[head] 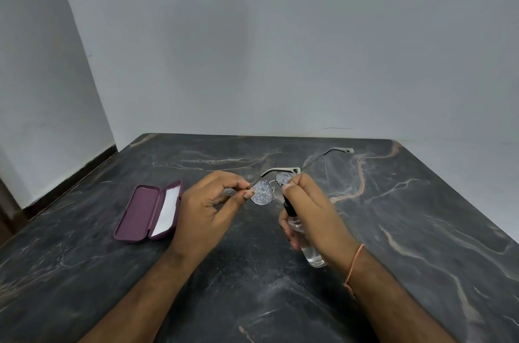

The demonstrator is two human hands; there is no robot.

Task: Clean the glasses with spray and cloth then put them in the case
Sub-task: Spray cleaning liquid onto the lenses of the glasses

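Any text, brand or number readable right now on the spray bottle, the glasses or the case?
None can be read.
Spray bottle: clear, with no label showing; the right hand covers much of it.
Glasses: droplets on the lenses, no marking legible on the frame.
Case: plain purple inside, with an unprinted white cloth.

We are seeing the case [147,213] lying open on the table [393,230] to the left, with the cloth [166,210] sitting in its right half. Right of the case, the left hand [207,207] is pinching the glasses [264,192] above the middle of the table, their temples reaching back toward the wall [280,47]. The right hand [311,210] is gripping the spray bottle [306,241] just right of and in front of the glasses, nozzle end just beside the lenses
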